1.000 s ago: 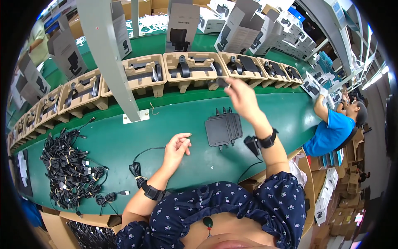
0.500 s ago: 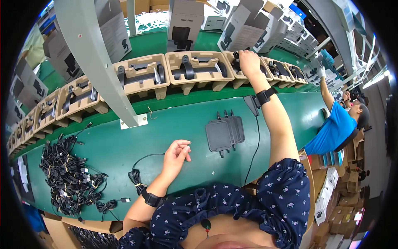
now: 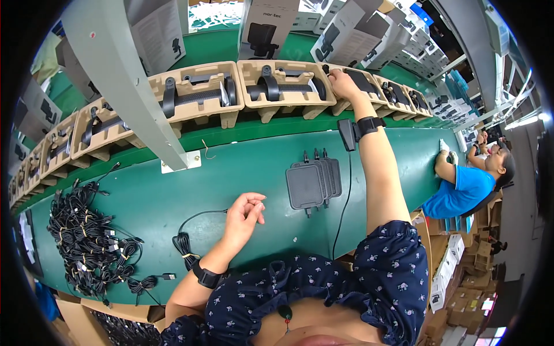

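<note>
My right hand [image 3: 344, 85] reaches into a tan moulded pulp tray [image 3: 378, 104] at the far side of the bench. Its fingers are closed at a small black part [image 3: 326, 69] by the tray's left end, mostly hidden by the hand. A black flat piece [image 3: 360, 81] lies beside the fingers. Over the middle of the bench, my left hand [image 3: 243, 218] is loosely curled. A black cable [image 3: 199, 214] runs from a tied coil [image 3: 184, 249] to this hand, and its end is hidden there. Right of it lie several overlapping black square pads [image 3: 306, 187].
A heap of tied black cables [image 3: 86, 230] covers the left of the bench. A grey metal post [image 3: 124, 75] rises before the tray row. A black device [image 3: 347, 135] with a wire sits beside my right wristband. Cartons [image 3: 268, 29] stand behind; a co-worker in blue [image 3: 461, 190] sits right.
My right hand is slightly lower in the tray, and more of the black flat piece shows beside it. The co-worker's raised arm has come down to the bench. My left hand barely moved.
</note>
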